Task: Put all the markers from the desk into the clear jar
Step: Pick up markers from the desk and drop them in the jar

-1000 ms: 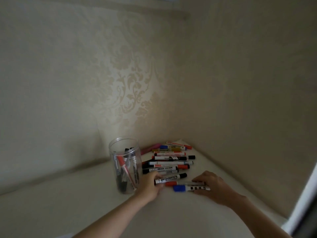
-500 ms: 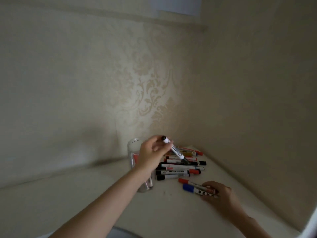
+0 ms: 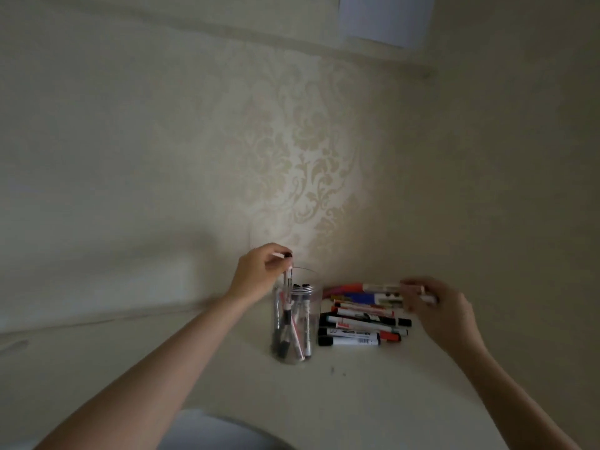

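The clear jar (image 3: 312, 323) stands on the pale desk and holds several markers upright. My left hand (image 3: 259, 274) is over its mouth, fingers pinched on the top end of a black-capped white marker (image 3: 287, 284) that hangs straight down into the jar. To the right of the jar lies a pile of markers (image 3: 360, 326) in black, red, blue and white. My right hand (image 3: 435, 306) is lifted above the back of the pile and holds two markers: a red-capped one (image 3: 373, 288) and a blue-capped one (image 3: 376, 299), both pointing left.
The desk (image 3: 357, 391) sits in a corner, with patterned wallpaper behind and a plain wall on the right. A white sheet of paper (image 3: 386, 19) hangs high on the wall. A pale rounded shape (image 3: 207, 433) shows at the bottom edge.
My left hand carried the black-capped marker from beside the jar to over its mouth and turned it upright. My right hand lifted the red and blue markers off the desk.
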A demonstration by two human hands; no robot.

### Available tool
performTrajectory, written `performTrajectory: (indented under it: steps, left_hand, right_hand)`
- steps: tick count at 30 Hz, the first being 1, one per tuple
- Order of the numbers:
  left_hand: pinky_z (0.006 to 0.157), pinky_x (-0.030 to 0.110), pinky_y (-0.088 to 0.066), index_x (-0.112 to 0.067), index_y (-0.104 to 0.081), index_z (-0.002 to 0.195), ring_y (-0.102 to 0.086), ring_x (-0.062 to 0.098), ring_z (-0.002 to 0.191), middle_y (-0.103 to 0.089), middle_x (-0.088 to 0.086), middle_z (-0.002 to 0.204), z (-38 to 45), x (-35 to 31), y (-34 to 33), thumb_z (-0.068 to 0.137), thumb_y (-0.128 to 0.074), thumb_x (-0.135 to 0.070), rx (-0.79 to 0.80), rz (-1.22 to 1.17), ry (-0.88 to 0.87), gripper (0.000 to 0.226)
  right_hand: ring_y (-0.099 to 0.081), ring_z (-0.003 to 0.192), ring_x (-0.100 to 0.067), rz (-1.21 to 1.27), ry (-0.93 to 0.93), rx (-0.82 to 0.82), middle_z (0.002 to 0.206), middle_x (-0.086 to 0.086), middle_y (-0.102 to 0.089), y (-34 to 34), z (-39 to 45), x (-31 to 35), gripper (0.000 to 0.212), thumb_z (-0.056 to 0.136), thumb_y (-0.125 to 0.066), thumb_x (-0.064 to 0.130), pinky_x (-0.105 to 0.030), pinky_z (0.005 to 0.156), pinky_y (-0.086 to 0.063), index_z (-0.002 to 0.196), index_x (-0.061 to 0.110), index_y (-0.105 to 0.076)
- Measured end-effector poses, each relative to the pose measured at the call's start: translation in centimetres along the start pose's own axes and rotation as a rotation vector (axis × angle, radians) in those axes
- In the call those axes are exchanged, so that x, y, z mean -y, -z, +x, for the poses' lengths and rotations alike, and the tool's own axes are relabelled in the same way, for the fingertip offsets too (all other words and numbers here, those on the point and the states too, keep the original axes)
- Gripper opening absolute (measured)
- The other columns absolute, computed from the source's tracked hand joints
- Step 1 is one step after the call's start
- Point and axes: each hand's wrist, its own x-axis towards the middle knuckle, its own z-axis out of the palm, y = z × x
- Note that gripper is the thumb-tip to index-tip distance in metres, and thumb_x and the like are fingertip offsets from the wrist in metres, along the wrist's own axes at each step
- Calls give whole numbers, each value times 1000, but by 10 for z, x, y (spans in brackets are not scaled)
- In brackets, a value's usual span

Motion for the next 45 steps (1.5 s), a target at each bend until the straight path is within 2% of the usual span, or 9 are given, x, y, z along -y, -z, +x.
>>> performTrajectory:
  steps: [3, 8, 14, 18, 23, 28, 35, 40, 45]
  left_hand:
    - [84, 15, -49, -12, -75, 109, -71, 10, 95, -77, -2, 103, -2, 3, -2, 95, -68, -22, 21, 59, -13, 18]
    - [69, 2, -48, -19, -73, 96, -68, 5, 81, -73, -9, 91, -14, 13, 13, 93, -70, -17, -52, -4, -33, 5]
    - [75, 19, -55, -18, -75, 89, -72, 7, 77, -76, -10, 82, -43, 22, 21, 83, -81, -19, 186, -34, -62, 9]
    - [75, 15, -54, -20, -73, 92, -70, 0, 77, -74, -11, 83, -60, 22, 8, 80, -83, -20, 374, -6, -42, 15]
    - [96, 33, -58, -18, -69, 114, -74, 14, 103, -74, 1, 115, -75, 31, -41, 87, -77, -23, 565, 49, 24, 28]
    - [110, 33, -47, -24, -41, 148, -56, 16, 133, -47, -4, 152, -84, 40, -108, 95, -68, -28, 661, 16, 154, 59]
    - [81, 12, -54, -28, -51, 126, -70, 15, 100, -60, -1, 135, -62, 83, -111, 84, -79, -12, 421, -41, 200, 53]
    - [74, 16, -51, -26, -55, 132, -59, 7, 83, -56, -7, 125, -48, 102, -118, 77, -86, -21, 394, 175, 102, 63]
    - [75, 12, -44, -28, -64, 119, -59, 4, 93, -61, -12, 116, -36, 106, -136, 80, -82, -33, 398, 235, 39, 44]
  right_hand:
    - [-57, 57, 13, 15, 115, 27, 70, 14, -65, -7, 20, 53, 9, 81, -70, 29, -3, 44, -39, 87, 26, -64]
    - [-61, 60, -3, -28, 223, 159, 74, 8, -67, -45, 49, 93, 14, 78, -73, 30, -8, 48, -44, 88, 23, -66]
    - [-59, 76, -8, -231, 355, 508, 83, 10, -64, -98, 76, 105, 18, 77, -74, 30, -13, 62, -40, 93, 23, -70]
    - [-59, 87, -6, -309, 308, 785, 104, 9, -63, -120, 75, 101, 39, 73, -77, 32, -16, 74, -42, 110, 27, -67]
    - [-63, 82, -9, -102, 284, 300, 106, 3, -65, -102, 68, 67, 24, 84, -67, 22, -12, 70, -47, 107, 19, -66]
    - [-65, 100, -24, -296, 0, 376, 109, -5, -69, -66, 31, -39, 26, 86, -58, 12, -27, 84, -47, 110, 16, -67]
    - [-57, 108, -23, -320, -110, 413, 126, -8, -55, -43, -1, -134, 46, 80, -70, 25, -32, 91, -46, 123, 25, -55]
    - [-53, 112, -17, -267, -75, 402, 121, 1, -54, -64, 11, -149, 48, 80, -70, 30, -22, 90, -38, 125, 27, -54]
    - [-54, 105, -24, -397, 26, 401, 118, 1, -56, -82, 12, -164, 49, 79, -67, 48, -30, 81, -43, 125, 37, -55]
